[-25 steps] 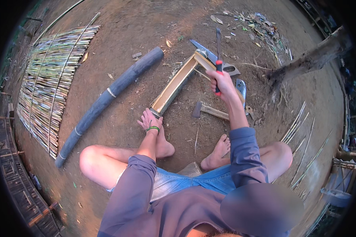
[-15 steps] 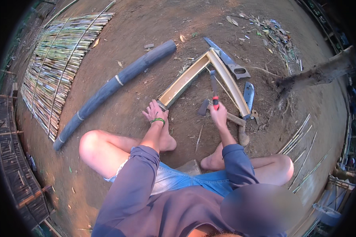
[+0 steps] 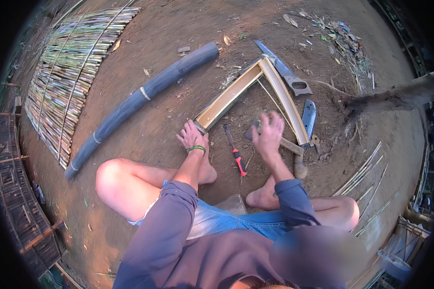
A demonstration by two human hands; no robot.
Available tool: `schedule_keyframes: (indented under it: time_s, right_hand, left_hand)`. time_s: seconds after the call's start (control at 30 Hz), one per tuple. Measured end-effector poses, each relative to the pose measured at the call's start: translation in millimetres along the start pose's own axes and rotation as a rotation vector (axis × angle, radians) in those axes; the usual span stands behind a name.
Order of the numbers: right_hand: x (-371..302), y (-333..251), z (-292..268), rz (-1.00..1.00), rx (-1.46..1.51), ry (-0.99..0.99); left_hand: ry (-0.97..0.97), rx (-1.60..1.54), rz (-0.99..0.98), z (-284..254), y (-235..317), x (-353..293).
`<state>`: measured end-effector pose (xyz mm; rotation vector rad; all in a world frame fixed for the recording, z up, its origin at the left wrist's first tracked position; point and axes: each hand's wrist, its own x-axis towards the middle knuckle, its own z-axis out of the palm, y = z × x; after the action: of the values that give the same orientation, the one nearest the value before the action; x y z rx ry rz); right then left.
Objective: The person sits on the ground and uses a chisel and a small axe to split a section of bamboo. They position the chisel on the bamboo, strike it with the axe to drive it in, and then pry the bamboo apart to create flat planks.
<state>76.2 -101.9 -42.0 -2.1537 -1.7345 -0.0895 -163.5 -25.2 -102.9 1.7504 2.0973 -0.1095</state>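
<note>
My left hand [image 3: 194, 136] rests with fingers spread at the near end of a split bamboo half [image 3: 229, 98], beside my foot. The hollow of this half faces up, showing its pale inside. My right hand [image 3: 270, 132] is empty, fingers apart, above a hatchet-like tool [image 3: 290, 146] with a dark head and wooden handle; the hand hides part of it. On the soil between my hands lies a chisel [image 3: 237, 158] with a red and black handle. A second split bamboo half [image 3: 285, 98] meets the first at their far ends, with a thin strip along its left side.
A handsaw [image 3: 289, 74] and a broad metal blade [image 3: 309, 116] lie right of the bamboo halves. A long dark pole [image 3: 144, 103] stretches across the left, near a mat of lashed canes [image 3: 74, 72]. Thin sticks [image 3: 364, 173] lie at right, below a tree trunk [image 3: 395, 94].
My right hand has let go of the chisel, which now lies on the ground further left and nearer me. That hand has opened and lifted slightly. My left hand stays at the bamboo's end.
</note>
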Motion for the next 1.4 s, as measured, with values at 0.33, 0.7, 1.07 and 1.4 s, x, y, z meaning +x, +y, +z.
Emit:
schedule_keyframes:
  time_s: [0.33,0.7,1.07,1.4]
  right_hand:
    - [71,111,-35,0.321,-0.274,-0.444]
    - [71,147,-12,0.430,0.412,-0.576]
    - [33,-12,45,0.599,0.231,-0.427]
    - [6,-35,18,0.603,0.468,-0.290]
  left_hand:
    - [-0.024,0.150,0.101,-23,18,17]
    - [0.049,-0.110,0.135,9,2,29]
    - [0.090,-0.098,0.137,11,2,28]
    - [0.059,-0.066,0.085,11,6,29]
